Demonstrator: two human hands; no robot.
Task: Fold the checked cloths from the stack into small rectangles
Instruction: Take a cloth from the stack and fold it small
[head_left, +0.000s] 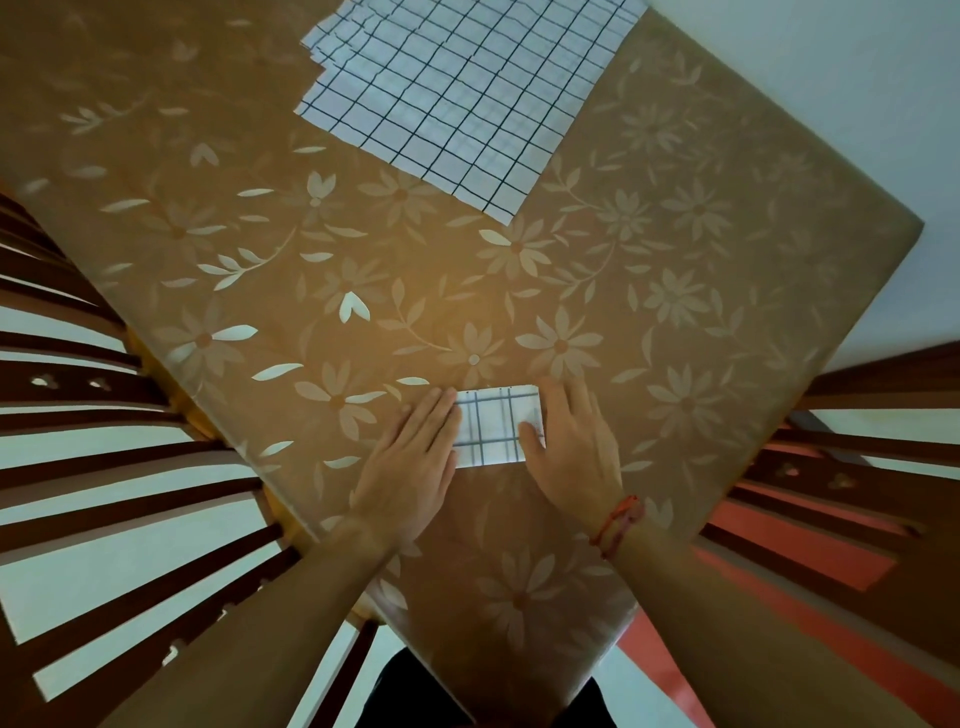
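You are in a home dining room: a bench (675, 322) under a tan floral tablecloth (322, 291), with slatted wooden chairs (104, 467) drawn up on both sides.

No text, label, brand, number or sign can be read anywhere: the cloths (457, 98) at 12 o'clock bear only a checked grid, the tablecloth (675, 312) only a flower print.
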